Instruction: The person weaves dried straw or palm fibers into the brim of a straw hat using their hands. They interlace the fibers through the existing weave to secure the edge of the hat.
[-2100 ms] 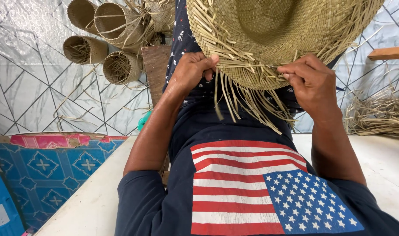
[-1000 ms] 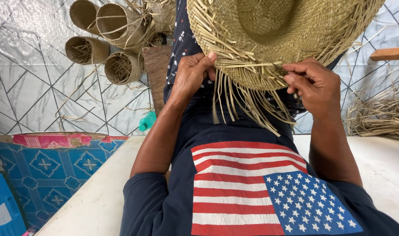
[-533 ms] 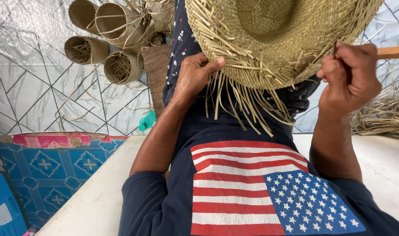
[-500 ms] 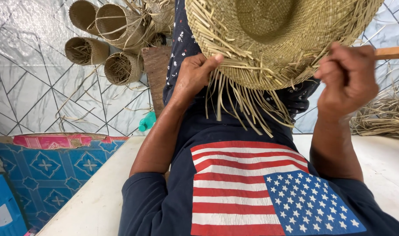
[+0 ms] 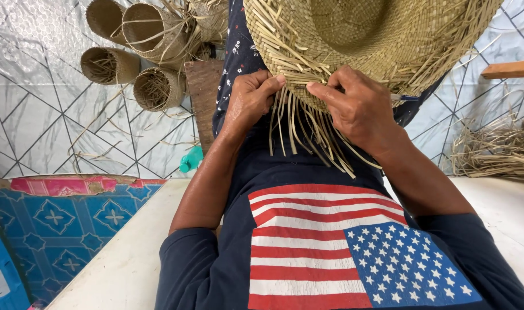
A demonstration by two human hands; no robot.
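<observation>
A half-woven straw hat (image 5: 365, 40) rests upside-facing on my lap, its brim edge ending in loose hanging straw strips (image 5: 308, 135). My left hand (image 5: 250, 97) grips the brim edge from below, thumb on top of the weave. My right hand (image 5: 359, 109) pinches a straw strip at the brim edge just beside the left thumb. Both hands sit close together at the near rim of the hat.
Several woven straw cylinders (image 5: 141, 51) lie stacked on the patterned floor at upper left. A pile of loose straw (image 5: 497, 152) lies at right, under a wooden plank (image 5: 509, 69). A blue patterned mat (image 5: 67, 224) is at lower left; a small teal object (image 5: 190, 159) lies near my knee.
My right hand, which had pulled away to the right with a strip, has come back to the brim beside my left hand. The left hand kept its hold.
</observation>
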